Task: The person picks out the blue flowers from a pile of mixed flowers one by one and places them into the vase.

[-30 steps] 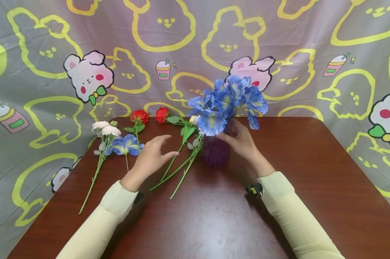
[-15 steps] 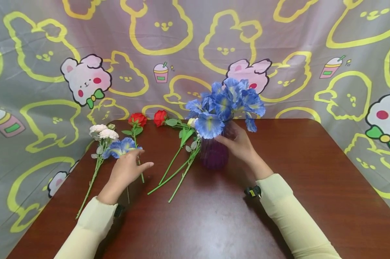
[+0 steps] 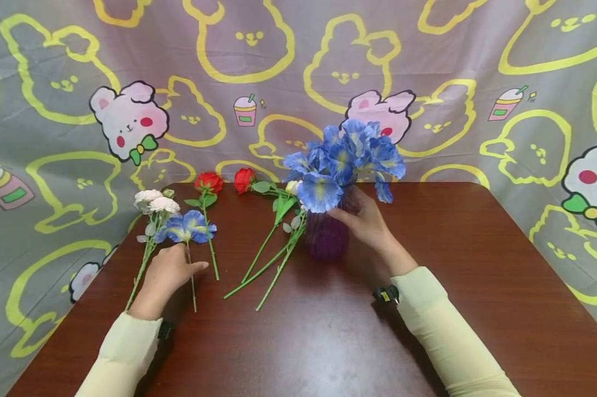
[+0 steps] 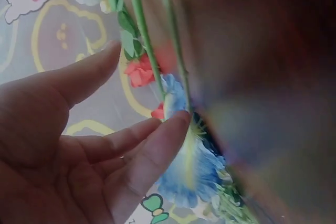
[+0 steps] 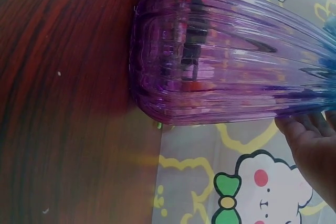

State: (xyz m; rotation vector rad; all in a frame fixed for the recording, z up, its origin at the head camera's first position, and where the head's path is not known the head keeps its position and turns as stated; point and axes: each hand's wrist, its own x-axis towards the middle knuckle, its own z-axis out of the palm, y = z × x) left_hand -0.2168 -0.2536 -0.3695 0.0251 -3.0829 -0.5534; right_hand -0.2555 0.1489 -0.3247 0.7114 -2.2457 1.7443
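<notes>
My left hand [image 3: 165, 273] is over the stem of a single blue iris [image 3: 188, 227] lying on the table. In the left wrist view its fingers [image 4: 142, 174] reach right to that stem, and the thumb stands apart from them. My right hand [image 3: 370, 225] holds the ribbed purple vase [image 3: 327, 242] from its right side, near the neck. Several blue irises [image 3: 343, 157] stand in the vase and spread over its rim. The right wrist view shows the see-through vase [image 5: 226, 51] upright on the table, with part of the right hand [image 5: 312, 145] against its upper side.
White flowers [image 3: 156, 203] lie left of the left hand. A red rose [image 3: 209, 183] lies just right of the loose iris. Another red rose [image 3: 244, 181] and green stems [image 3: 278, 275] lie beside the vase. A patterned cloth [image 3: 278, 66] hangs behind the dark wooden table [image 3: 303, 342].
My left hand has moved left and down, from beside the vase-side stems to the loose blue iris. The right hand keeps its hold on the vase, which stays in place.
</notes>
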